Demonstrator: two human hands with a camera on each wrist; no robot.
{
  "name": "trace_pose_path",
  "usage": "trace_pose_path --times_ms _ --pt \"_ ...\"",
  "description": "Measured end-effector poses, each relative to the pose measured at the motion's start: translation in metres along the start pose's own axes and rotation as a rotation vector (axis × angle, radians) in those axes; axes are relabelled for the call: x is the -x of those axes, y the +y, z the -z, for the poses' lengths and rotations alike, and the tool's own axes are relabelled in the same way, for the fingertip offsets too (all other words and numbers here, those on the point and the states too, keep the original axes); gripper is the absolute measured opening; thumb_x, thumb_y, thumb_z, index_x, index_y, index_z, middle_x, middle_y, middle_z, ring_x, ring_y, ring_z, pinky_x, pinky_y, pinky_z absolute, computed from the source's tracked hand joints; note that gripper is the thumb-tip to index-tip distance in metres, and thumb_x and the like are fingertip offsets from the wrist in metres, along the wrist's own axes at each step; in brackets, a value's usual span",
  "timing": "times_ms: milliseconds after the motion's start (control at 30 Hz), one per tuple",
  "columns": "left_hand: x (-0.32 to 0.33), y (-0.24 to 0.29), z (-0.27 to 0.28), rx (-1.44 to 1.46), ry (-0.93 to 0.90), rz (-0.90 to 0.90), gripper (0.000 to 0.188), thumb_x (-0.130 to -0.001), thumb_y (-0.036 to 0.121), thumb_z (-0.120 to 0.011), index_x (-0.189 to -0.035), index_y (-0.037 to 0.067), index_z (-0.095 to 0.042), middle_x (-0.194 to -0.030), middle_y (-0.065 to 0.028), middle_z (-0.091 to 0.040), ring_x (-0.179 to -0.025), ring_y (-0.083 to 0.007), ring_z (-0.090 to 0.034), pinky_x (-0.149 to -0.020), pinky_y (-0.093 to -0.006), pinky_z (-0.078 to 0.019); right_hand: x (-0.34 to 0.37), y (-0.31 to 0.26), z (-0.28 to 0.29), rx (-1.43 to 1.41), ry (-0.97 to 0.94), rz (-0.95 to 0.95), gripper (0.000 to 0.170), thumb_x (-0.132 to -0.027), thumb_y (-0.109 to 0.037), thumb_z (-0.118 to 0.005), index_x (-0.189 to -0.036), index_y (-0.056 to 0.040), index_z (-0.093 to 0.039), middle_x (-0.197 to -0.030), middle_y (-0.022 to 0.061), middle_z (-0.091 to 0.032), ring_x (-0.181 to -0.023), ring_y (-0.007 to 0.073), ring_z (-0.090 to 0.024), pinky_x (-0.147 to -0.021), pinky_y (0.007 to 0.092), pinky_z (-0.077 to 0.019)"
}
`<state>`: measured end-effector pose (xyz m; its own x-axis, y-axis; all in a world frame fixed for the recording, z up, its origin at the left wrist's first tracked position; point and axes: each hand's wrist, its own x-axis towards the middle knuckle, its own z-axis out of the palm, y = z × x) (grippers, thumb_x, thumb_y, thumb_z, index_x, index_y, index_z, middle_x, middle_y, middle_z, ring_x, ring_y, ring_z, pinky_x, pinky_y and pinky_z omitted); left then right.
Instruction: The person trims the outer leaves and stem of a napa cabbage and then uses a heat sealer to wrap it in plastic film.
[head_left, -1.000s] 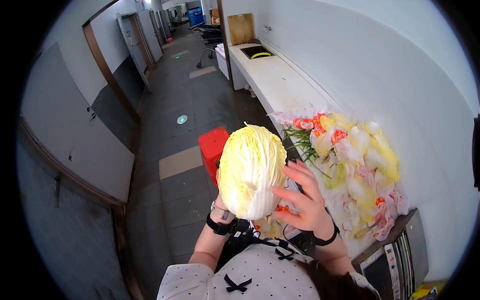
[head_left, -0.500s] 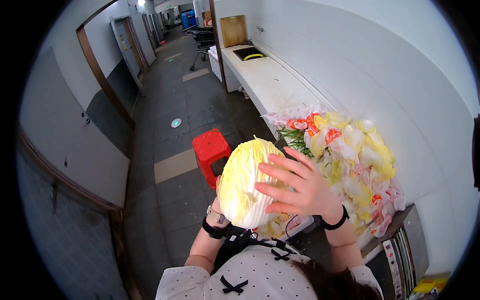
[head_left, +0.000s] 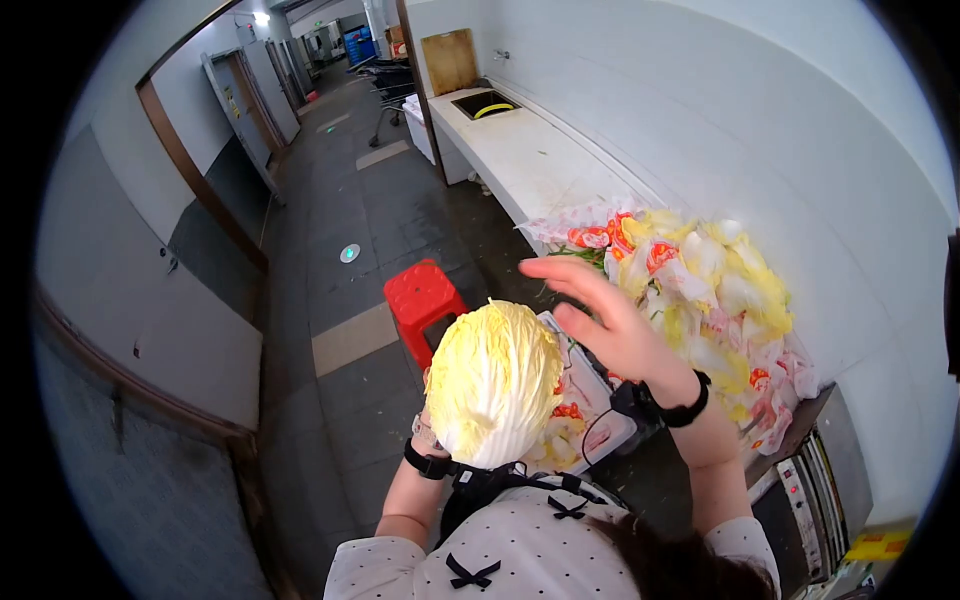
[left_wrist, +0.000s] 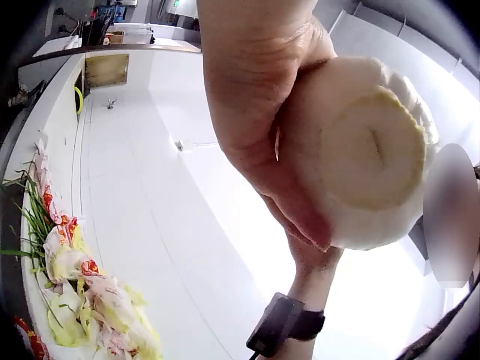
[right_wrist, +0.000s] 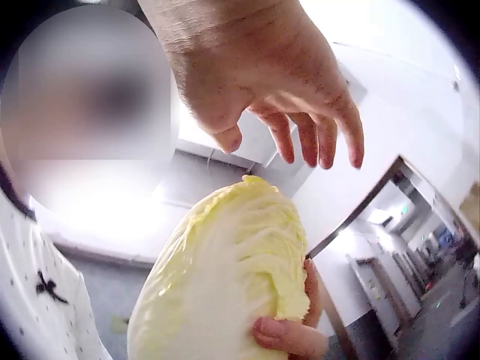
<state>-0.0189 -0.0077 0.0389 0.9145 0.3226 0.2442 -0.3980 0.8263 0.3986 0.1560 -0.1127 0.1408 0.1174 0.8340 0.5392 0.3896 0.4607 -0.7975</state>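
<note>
A napa cabbage [head_left: 495, 385] with pale yellow leaves and a white base is held in front of the person's chest. The left hand [left_wrist: 251, 97] grips it from the side and below, mostly hidden behind it in the head view. In the left wrist view the round cut base [left_wrist: 375, 150] of the cabbage shows. Fingers of the left hand [right_wrist: 292, 336] wrap the leaves in the right wrist view. The right hand [head_left: 610, 315] is raised to the right of the cabbage and apart from it, fingers loosely bent and holding nothing.
A pile of loose cabbage leaves and printed plastic wrappers [head_left: 715, 310] covers the near end of the white counter [head_left: 550, 170]. Below the hands stands a white bin [head_left: 610, 430] with leaves and wrappers. A red stool [head_left: 425, 290] is on the floor ahead.
The right hand passed over the cabbage's right side, then lifted away up and right. The cabbage, in the left hand, has come slightly lower in view.
</note>
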Motion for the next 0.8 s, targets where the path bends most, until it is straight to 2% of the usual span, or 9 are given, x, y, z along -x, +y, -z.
trace_pose_path --times_ms 33,133,267,367,433,567,667,733,800 --pt "0.003 0.002 0.003 -0.126 0.259 0.053 0.084 -0.070 0.060 -0.061 -0.136 0.015 -0.034 -0.137 -0.0101 -0.039 -0.124 -0.0290 -0.040 -0.104 -0.0455 -0.0314 -0.005 -0.001 -0.004 -0.175 -0.043 -0.116 0.031 -0.087 -0.008 -0.049 -0.117 -0.0026 -0.054 -0.123 0.0093 -0.050 -0.116 0.0194 -0.045 -0.100 0.0347 -0.0332" --pt "0.008 -0.002 0.013 -0.157 0.272 0.023 0.085 -0.069 0.059 -0.062 -0.135 0.014 -0.035 -0.136 -0.0107 -0.040 -0.123 -0.0284 -0.041 -0.103 -0.0452 -0.0321 -0.017 0.005 -0.011 -0.099 -0.239 -0.068 0.026 -0.087 -0.007 -0.049 -0.111 -0.0021 -0.058 -0.121 0.0103 -0.052 -0.114 0.0194 -0.048 -0.097 0.0332 -0.0360" --pt "0.007 -0.002 -0.003 -0.184 0.303 0.029 0.087 -0.069 0.059 -0.063 -0.136 0.013 -0.033 -0.136 -0.0112 -0.040 -0.123 -0.0281 -0.041 -0.103 -0.0451 -0.0321 -0.015 0.004 -0.013 -0.160 -0.119 -0.022 0.016 -0.084 0.000 -0.052 -0.095 -0.0003 -0.063 -0.105 0.0107 -0.060 -0.097 0.0175 -0.057 -0.085 0.0299 -0.0444" --pt "0.006 -0.003 -0.010 -0.166 0.222 0.019 0.086 -0.070 0.059 -0.062 -0.136 0.013 -0.032 -0.136 -0.0112 -0.039 -0.124 -0.0284 -0.040 -0.103 -0.0453 -0.0323 -0.014 0.007 -0.015 -0.049 0.007 0.135 0.013 -0.083 -0.003 -0.058 -0.095 0.0022 -0.061 -0.091 0.0089 -0.064 -0.086 0.0159 -0.060 -0.077 0.0275 -0.0468" --pt "0.008 -0.002 0.000 -0.141 0.186 0.029 0.086 -0.070 0.060 -0.061 -0.137 0.014 -0.032 -0.137 -0.0111 -0.039 -0.124 -0.0285 -0.040 -0.103 -0.0454 -0.0326 -0.009 0.005 -0.018 -0.130 0.081 0.106 0.013 -0.084 -0.004 -0.057 -0.095 0.0025 -0.060 -0.091 0.0088 -0.064 -0.086 0.0149 -0.060 -0.077 0.0273 -0.0467" --pt "0.008 -0.004 -0.001 -0.064 0.127 0.005 0.050 -0.092 0.034 -0.045 -0.135 0.010 -0.034 -0.130 -0.0121 -0.045 -0.115 -0.0249 -0.049 -0.096 -0.0400 -0.0421 -0.003 0.002 -0.020 -0.290 0.176 0.108 0.014 -0.087 -0.007 -0.055 -0.096 0.0024 -0.058 -0.092 0.0081 -0.063 -0.086 0.0124 -0.059 -0.077 0.0260 -0.0464" --pt "0.008 -0.002 -0.004 -0.018 0.149 -0.023 0.049 -0.092 0.034 -0.044 -0.135 0.011 -0.034 -0.130 -0.0123 -0.045 -0.115 -0.0252 -0.048 -0.096 -0.0404 -0.0418 0.000 0.002 -0.013 -0.049 0.132 -0.068 0.019 -0.086 -0.012 -0.057 -0.100 0.0014 -0.058 -0.097 0.0097 -0.063 -0.089 0.0156 -0.060 -0.079 0.0274 -0.0461" --pt "0.008 -0.003 -0.015 -0.339 0.325 -0.020 0.066 -0.083 0.048 -0.050 -0.136 0.013 -0.033 -0.135 -0.0115 -0.040 -0.121 -0.0280 -0.043 -0.101 -0.0435 -0.0351 0.008 0.004 -0.018 0.149 0.175 0.004 0.022 -0.084 -0.014 -0.060 -0.100 0.0016 -0.059 -0.100 0.0114 -0.062 -0.091 0.0188 -0.061 -0.081 0.0288 -0.0457" --pt "0.008 -0.001 -0.014 -0.397 0.368 -0.022 0.077 -0.077 0.056 -0.054 -0.137 0.013 -0.033 -0.138 -0.0112 -0.037 -0.124 -0.0295 -0.040 -0.103 -0.0452 -0.0318 0.018 0.006 -0.023 0.217 0.203 0.013 0.024 -0.082 -0.015 -0.062 -0.099 0.0017 -0.060 -0.101 0.0127 -0.062 -0.092 0.0217 -0.061 -0.083 0.0302 -0.0453"
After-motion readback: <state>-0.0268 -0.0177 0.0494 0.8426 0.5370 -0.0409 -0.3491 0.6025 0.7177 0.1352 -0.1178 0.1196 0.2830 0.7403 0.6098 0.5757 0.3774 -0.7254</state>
